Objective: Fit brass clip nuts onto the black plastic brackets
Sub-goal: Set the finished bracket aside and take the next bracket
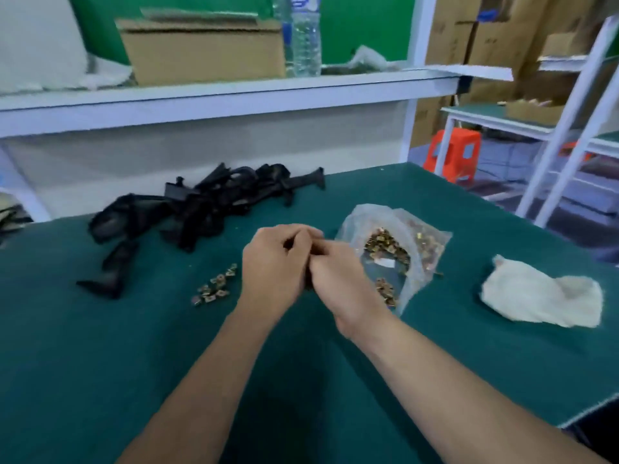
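Left hand (274, 266) and right hand (340, 279) meet above the worktop (134, 363), fingers curled round a mostly hidden dark piece, apparently a bracket (307, 283). Spare brackets (201, 209) lie left, clip nuts (388, 244) in the bag (432, 242) right. Next, likely: pressing a nut squarely home.

Item pinched between left hand (274, 266) and right hand (338, 279): hidden by the fingers. Bracket pile (201, 209), 10 o'clock of hands: blurred, count unreadable. Bottle (303, 35), 12 o'clock: top cut off
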`<state>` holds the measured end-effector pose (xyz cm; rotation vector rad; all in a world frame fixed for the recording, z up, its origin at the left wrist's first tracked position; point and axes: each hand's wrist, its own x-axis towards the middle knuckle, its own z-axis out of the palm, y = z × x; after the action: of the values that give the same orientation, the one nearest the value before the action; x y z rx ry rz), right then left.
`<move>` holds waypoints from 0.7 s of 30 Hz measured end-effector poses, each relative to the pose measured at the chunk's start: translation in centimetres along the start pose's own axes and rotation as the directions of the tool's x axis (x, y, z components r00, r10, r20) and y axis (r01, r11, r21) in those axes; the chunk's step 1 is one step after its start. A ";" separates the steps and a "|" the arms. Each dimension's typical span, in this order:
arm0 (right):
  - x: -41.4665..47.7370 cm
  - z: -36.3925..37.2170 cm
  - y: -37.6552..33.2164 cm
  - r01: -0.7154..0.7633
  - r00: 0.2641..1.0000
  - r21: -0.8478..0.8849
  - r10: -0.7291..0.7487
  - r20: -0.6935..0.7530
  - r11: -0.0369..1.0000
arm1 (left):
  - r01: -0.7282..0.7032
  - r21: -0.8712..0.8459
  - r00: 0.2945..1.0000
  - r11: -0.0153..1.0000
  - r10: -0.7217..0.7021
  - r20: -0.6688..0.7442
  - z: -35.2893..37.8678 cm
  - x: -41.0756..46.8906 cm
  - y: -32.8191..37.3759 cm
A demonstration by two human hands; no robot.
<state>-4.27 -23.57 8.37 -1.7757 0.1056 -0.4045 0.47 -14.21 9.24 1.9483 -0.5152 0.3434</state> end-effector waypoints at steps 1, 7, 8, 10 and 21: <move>1.0 2.1 0.1 -0.041 0.999 -0.074 0.040 -0.008 0.996 | 0.045 0.075 0.999 0.996 -0.046 0.010 -1.5 0.5 -2.0; 7.2 8.2 3.0 0.004 1.000 -0.346 0.003 0.020 0.938 | 0.239 0.452 0.960 0.860 -0.279 0.021 -7.0 2.3 -12.5; 8.6 8.7 3.2 -0.017 0.999 -0.381 0.035 0.041 0.924 | 0.231 0.501 0.947 0.834 -0.310 0.080 -7.2 2.4 -13.6; 11.6 9.9 3.5 -0.036 0.994 -0.430 0.076 0.075 0.902 | 0.195 0.577 0.923 0.793 -0.347 0.165 -7.3 2.4 -15.0; 25.9 16.8 4.0 0.130 0.961 -0.777 0.115 0.251 0.616 | 0.208 0.355 0.975 0.911 -0.221 -0.005 -7.5 3.2 -17.5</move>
<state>26.02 -16.37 6.86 -2.7125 0.0803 -0.0852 11.92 -1.73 0.07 2.3401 -0.2669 0.2748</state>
